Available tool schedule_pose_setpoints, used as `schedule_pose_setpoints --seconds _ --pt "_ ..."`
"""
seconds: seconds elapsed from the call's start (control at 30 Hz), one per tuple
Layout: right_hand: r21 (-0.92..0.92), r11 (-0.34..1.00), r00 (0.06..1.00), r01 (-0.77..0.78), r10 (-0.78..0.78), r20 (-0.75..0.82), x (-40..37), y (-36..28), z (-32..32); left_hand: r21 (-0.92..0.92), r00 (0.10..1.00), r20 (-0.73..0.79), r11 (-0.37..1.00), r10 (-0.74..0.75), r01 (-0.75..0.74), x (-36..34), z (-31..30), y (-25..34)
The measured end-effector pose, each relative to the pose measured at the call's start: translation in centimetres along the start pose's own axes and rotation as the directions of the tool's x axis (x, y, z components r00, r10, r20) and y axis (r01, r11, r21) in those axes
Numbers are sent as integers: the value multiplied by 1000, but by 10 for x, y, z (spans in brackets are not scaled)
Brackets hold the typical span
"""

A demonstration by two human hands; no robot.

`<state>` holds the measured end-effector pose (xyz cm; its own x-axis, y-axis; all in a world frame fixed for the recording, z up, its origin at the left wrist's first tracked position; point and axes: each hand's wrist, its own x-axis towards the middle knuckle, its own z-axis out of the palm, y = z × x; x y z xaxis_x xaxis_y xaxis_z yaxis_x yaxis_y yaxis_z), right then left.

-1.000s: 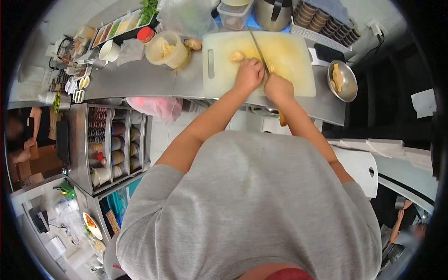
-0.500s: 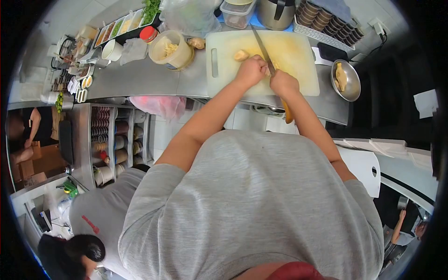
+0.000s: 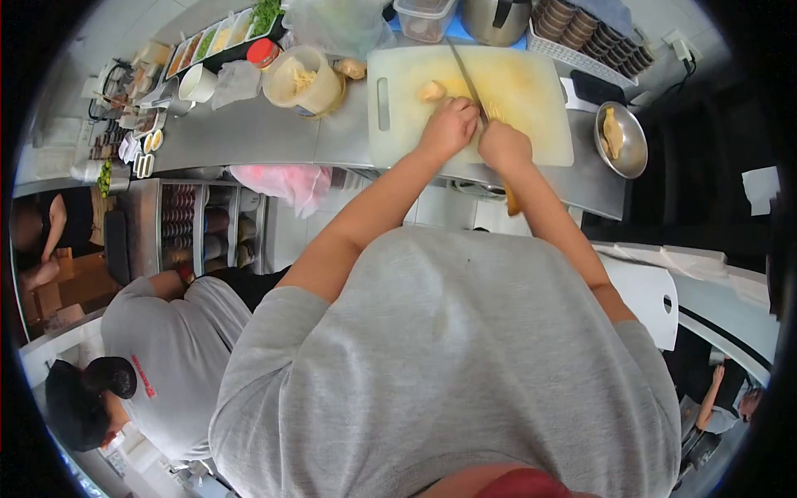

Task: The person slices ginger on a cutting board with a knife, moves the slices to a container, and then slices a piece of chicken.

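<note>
My right hand point(image 3: 505, 147) is wrapped round a long kitchen knife point(image 3: 467, 76). Its blade slants across the white cutting board point(image 3: 397, 148), and the yellowish handle point(image 3: 511, 201) sticks out below my wrist. Left of the blade, my left hand point(image 3: 450, 126) is closed with curled fingertips on ginger, mostly hidden beneath them. Thin pale ginger strips point(image 3: 496, 111) lie just right of the blade. A peeled ginger piece point(image 3: 432, 90) rests on the board above my left hand. Farther left stands a plastic tub point(image 3: 288, 98) holding shredded ginger point(image 3: 304, 80).
A metal bowl point(image 3: 634, 159) with peeled ginger stands right of the board. Unpeeled ginger point(image 3: 350, 68) and a red-lidded jar point(image 3: 262, 55) are by the tub. Behind the board are a clear container point(image 3: 425, 25) and a metal pitcher point(image 3: 496, 23). A co-worker point(image 3: 170, 349) bends at the left.
The co-worker on the left has shifted and now shows more of their back and an arm reaching towards the shelves. My hands and the knife stay in nearly the same place.
</note>
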<state>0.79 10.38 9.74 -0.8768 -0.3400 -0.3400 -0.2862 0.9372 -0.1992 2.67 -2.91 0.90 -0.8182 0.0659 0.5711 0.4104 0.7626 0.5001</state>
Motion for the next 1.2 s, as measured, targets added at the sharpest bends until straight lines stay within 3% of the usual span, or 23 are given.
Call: schedule_pose_setpoints --seconds 0.07,0.17,0.27,0.37,0.47,0.57,0.77,0.87,1.03,1.2 --pt "44 999 999 -7 9 -48 7 1 9 13 1000 -14 1000 15 -15 3 2 -2" --pt "-22 1000 998 19 -17 59 7 3 -13 20 1000 -17 1000 10 -10 2 1 -3" --pt "25 1000 999 -9 10 -31 7 2 15 11 1000 -17 1000 -19 19 0 2 -3" --pt "63 998 1000 20 -19 -21 7 -1 5 7 999 0 999 -41 41 1 1 -1" --pt "-5 1000 996 28 -27 87 0 1 -22 -1 999 -13 999 -33 33 0 2 -2" --pt "63 998 999 -29 30 -22 0 -2 10 -15 999 -43 1000 -18 18 0 3 -3" --pt "-19 999 996 35 -33 79 -4 -2 -16 -16 999 -31 999 -29 28 0 3 -6" --pt "53 998 1000 -20 20 -5 2 -7 9 5 999 -24 999 -39 39 0 1 -5" --pt "7 1000 999 -8 8 42 5 -6 -10 -20 999 -51 1000 -19 18 3 0 -5" --pt "54 998 1000 -20 19 9 5 -9 12 -51 995 -51 996 -81 79 -2 4 -5"
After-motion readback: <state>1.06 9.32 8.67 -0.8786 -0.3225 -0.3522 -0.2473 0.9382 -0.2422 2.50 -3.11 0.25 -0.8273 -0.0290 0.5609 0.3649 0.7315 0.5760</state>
